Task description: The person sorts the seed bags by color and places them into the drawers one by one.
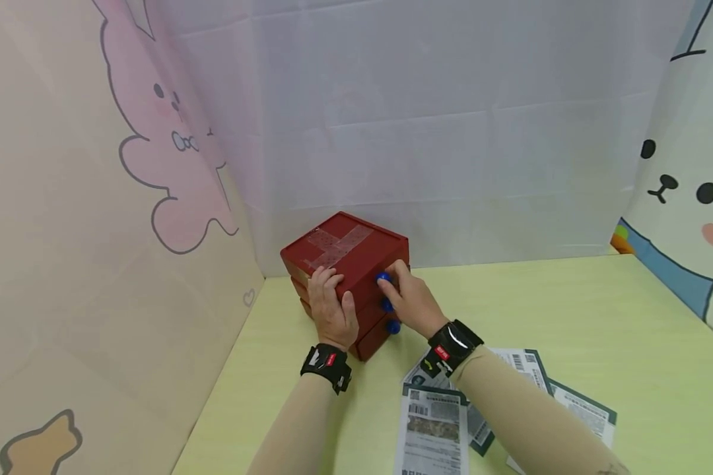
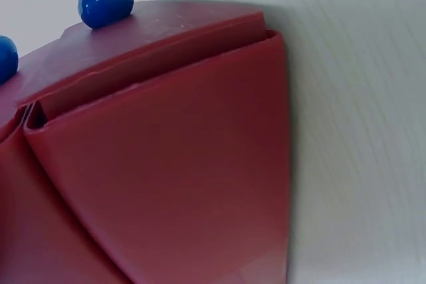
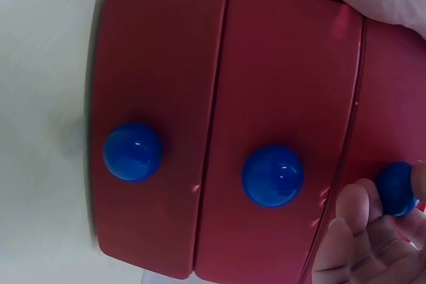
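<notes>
A small red drawer box [image 1: 362, 257] with clear tape [image 1: 339, 247] across its top stands at the back left of the table. It has three stacked drawers, each with a round blue knob. My right hand [image 1: 412, 300] pinches the top knob [image 3: 396, 189] between thumb and fingers. The middle knob [image 3: 272, 176] and bottom knob [image 3: 132, 152] are untouched. My left hand [image 1: 333, 310] rests against the box's near side, its fingers laid over the upper edge. The left wrist view shows the bottom drawer [image 2: 173, 164] close up, with no fingers visible.
Several printed cards [image 1: 434, 429] with dark green borders lie overlapping in front of the box, partly under my right forearm. A pale curtain [image 1: 451, 165] hangs behind the yellow-green table [image 1: 570, 310]. A wall with cartoon drawings [image 1: 95, 297] borders the left.
</notes>
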{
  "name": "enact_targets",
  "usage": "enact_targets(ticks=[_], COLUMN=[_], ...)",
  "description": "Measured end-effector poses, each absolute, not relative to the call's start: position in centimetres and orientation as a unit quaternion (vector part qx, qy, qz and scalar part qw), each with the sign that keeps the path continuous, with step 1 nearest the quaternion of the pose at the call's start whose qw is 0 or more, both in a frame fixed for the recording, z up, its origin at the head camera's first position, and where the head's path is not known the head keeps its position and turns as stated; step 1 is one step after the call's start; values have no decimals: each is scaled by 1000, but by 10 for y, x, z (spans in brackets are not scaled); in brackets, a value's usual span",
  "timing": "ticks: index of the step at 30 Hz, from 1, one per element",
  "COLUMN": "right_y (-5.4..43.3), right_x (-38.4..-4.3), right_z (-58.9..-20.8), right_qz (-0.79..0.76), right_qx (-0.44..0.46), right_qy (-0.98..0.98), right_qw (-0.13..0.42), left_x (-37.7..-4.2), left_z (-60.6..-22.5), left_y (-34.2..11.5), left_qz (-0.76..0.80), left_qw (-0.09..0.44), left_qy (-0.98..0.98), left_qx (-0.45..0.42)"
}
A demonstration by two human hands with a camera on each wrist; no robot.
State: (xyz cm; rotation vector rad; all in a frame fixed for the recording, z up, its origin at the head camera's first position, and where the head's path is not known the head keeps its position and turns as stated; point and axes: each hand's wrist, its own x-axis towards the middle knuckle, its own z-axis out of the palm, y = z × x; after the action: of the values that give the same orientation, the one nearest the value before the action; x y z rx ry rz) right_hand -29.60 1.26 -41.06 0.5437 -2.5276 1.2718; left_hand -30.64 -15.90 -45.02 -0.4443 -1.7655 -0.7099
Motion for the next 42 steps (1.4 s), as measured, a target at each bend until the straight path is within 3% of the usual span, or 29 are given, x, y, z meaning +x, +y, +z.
enact_targets(ticks=[23,42], right_y=[17,31], right_x=[-286,-283], right_z=[-412,-435], right_qz=[441,398], right_qx=[169,125], right_qy=[-874,-908], right_qw=[115,50], left_x=[-304,-304], left_z=[-443,-446], left_y=[-155,-156], left_qz=[-291,-292], left_qw=[563,560], left_qy=[-750,-755], left_qx=[-189,-179])
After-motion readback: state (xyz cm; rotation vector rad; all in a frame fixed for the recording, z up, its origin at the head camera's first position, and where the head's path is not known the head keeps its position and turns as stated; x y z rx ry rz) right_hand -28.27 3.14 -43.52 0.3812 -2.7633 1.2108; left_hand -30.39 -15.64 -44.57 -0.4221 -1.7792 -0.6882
